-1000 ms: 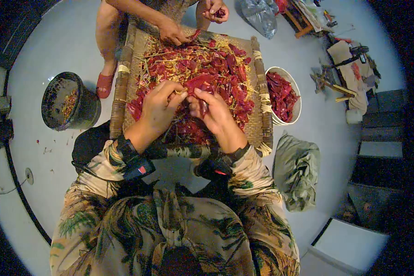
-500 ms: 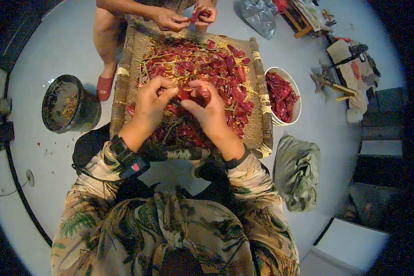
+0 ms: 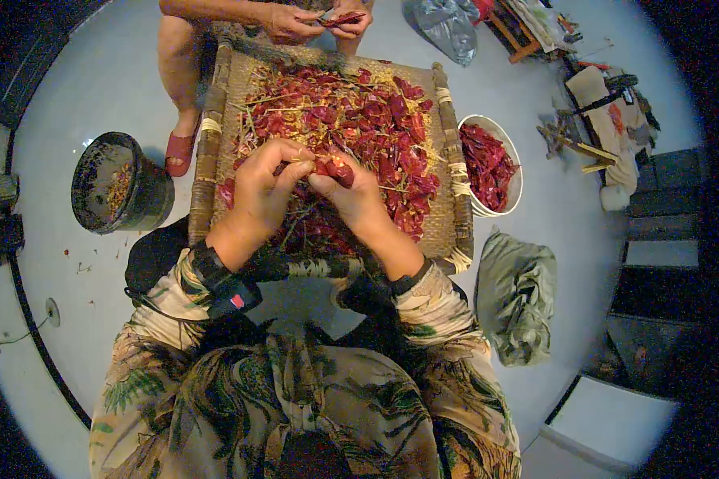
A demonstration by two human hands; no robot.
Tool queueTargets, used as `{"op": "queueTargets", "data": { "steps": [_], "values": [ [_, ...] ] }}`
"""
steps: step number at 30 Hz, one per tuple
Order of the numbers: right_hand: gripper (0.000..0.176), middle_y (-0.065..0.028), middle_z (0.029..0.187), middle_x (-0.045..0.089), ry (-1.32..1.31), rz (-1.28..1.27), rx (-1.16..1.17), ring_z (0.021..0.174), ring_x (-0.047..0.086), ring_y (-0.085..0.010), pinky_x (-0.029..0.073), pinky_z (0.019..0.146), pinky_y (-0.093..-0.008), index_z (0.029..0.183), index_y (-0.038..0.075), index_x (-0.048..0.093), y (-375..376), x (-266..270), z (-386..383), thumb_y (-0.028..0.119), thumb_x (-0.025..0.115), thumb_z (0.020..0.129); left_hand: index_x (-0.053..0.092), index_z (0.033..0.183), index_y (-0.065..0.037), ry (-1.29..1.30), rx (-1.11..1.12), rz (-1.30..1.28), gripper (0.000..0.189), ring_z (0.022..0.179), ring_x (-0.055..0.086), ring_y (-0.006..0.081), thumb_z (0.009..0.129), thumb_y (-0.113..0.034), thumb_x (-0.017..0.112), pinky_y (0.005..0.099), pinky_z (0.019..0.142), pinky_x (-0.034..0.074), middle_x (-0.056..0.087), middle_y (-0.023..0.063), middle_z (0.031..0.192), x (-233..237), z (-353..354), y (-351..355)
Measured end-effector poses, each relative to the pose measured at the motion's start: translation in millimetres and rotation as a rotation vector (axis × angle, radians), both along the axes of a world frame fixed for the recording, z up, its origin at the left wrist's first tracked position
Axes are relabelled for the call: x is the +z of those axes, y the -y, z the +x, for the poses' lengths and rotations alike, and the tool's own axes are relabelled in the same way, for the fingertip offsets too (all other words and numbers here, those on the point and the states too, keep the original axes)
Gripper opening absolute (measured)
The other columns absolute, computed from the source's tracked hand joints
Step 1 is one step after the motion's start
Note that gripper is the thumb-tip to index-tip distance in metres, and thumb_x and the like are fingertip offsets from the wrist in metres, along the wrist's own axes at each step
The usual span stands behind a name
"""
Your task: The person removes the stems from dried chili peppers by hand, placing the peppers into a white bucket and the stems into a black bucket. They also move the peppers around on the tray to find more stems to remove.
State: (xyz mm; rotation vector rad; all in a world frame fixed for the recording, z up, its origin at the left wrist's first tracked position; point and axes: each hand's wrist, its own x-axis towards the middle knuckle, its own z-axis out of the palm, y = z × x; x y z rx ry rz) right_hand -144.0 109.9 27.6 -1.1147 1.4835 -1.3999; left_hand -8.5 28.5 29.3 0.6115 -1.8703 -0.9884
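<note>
Over the woven tray, a dried red chili pepper (image 3: 337, 170) lies between my two hands. My right hand (image 3: 356, 199) grips it with thumb and fingers. My left hand (image 3: 262, 185) is closed in a pinch at the pepper's left end; its fingertips partly cover what they hold. Below spreads a heap of dried red chilies (image 3: 391, 120), broken pieces, stems and yellow seeds. The woven tray (image 3: 447, 231) has a thick bound rim.
Across the tray, another person's hands (image 3: 295, 22) hold a dried chili. A black bucket (image 3: 156, 191) with scraps stands left; a white bucket (image 3: 513, 191) of red chilies stands right. A green sack (image 3: 515, 299) and a grey plastic bag (image 3: 443, 28) lie on the floor.
My fingers have come closer together around the pepper, and it has turned to show its pale inside. The other person's hands have shifted slightly, their chili now held flatter.
</note>
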Motion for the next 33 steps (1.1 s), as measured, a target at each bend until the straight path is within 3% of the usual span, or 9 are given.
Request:
{"op": "queueTargets", "data": {
  "steps": [5,8,11,14,20,26,29,32,33],
  "values": [
    [0.017,0.0019,0.072,0.054,-0.045,0.028,-0.025,0.069,0.046,-0.0077,0.041,0.064,-0.0246,0.090,0.005,0.057,-2.9,-9.3,0.5,0.012,0.068,0.079,0.055,0.082,-0.002,0.082,0.090,-0.051,0.012,0.067,0.059,0.0181,0.083,-0.012,0.063,0.0288,0.062,0.048,0.061,0.0063,0.076,4.5,2.8,-4.4],
    [0.016,0.0020,0.069,0.049,-0.075,0.010,-0.033,0.067,0.043,-0.0075,0.039,0.062,-0.0241,0.087,0.004,0.056,-3.8,-8.0,3.0,0.010,0.068,0.079,0.053,0.079,-0.005,-0.079,-0.014,0.490,0.015,0.056,0.052,0.0110,0.085,-0.015,0.061,0.0241,0.051,0.042,0.058,0.0024,0.070,2.7,-2.4,-5.6],
    [0.015,0.0007,0.069,0.050,-0.143,-0.026,-0.004,0.068,0.044,-0.0076,0.040,0.063,-0.0241,0.087,0.004,0.056,-4.9,-2.6,3.3,0.009,0.068,0.079,0.053,0.077,-0.007,-0.213,-0.147,0.725,0.016,0.050,0.043,0.0054,0.087,-0.017,0.059,0.0202,0.045,0.033,0.053,-0.0010,0.066,-3.8,0.1,0.0],
    [0.014,-0.0002,0.072,0.054,-0.179,-0.048,0.038,0.070,0.048,-0.0078,0.042,0.065,-0.0243,0.087,0.004,0.057,-6.8,10.8,4.9,0.008,0.067,0.079,0.053,0.078,-0.008,-0.146,-0.218,0.801,0.015,0.047,0.039,0.0045,0.088,-0.017,0.058,0.0199,0.043,0.028,0.052,-0.0017,0.064,-3.4,5.1,5.3],
    [0.015,-0.0032,0.079,0.061,-0.177,-0.065,0.125,0.076,0.054,-0.0099,0.045,0.071,-0.0258,0.092,0.003,0.059,-8.1,11.5,-0.4,0.007,0.067,0.079,0.055,0.079,-0.009,-0.346,-0.507,1.280,0.013,0.044,0.033,0.0047,0.088,-0.018,0.058,0.0207,0.042,0.023,0.045,-0.0047,0.059,-1.2,13.6,7.5],
    [0.019,-0.0078,0.087,0.063,-0.242,-0.084,0.112,0.080,0.059,-0.0159,0.046,0.073,-0.0275,0.094,0.003,0.060,-5.5,4.5,-3.4,0.007,0.068,0.078,0.055,0.079,-0.008,-0.419,-0.246,1.289,0.014,0.045,0.033,0.0057,0.089,-0.017,0.056,0.0223,0.045,0.026,0.043,-0.0046,0.057,11.9,8.2,-2.3],
    [0.019,-0.0089,0.087,0.063,-0.262,-0.046,0.080,0.082,0.060,-0.0173,0.046,0.075,-0.0282,0.094,0.002,0.060,-5.0,-1.0,-3.3,0.007,0.069,0.077,0.055,0.079,-0.007,-0.410,-0.297,1.119,0.014,0.047,0.037,0.0070,0.090,-0.016,0.056,0.0225,0.047,0.030,0.046,-0.0032,0.058,-6.4,9.8,6.2],
    [0.020,-0.0088,0.087,0.063,-0.298,-0.079,0.009,0.085,0.060,-0.0181,0.046,0.078,-0.0287,0.093,0.002,0.060,-8.9,-5.3,-11.2,0.006,0.069,0.076,0.055,0.079,-0.007,-0.495,0.027,0.934,0.014,0.051,0.042,0.0087,0.090,-0.015,0.056,0.0229,0.050,0.034,0.050,-0.0013,0.060,-6.9,21.7,31.7],
    [0.020,-0.0086,0.087,0.062,-0.313,-0.096,-0.025,0.086,0.060,-0.0183,0.046,0.079,-0.0289,0.092,0.002,0.059,-11.5,-4.5,-15.7,0.006,0.069,0.076,0.055,0.081,-0.006,-0.649,-0.077,0.918,0.013,0.053,0.045,0.0101,0.089,-0.016,0.057,0.0241,0.052,0.038,0.053,0.0006,0.065,-4.3,30.2,49.3]
  ]
}}
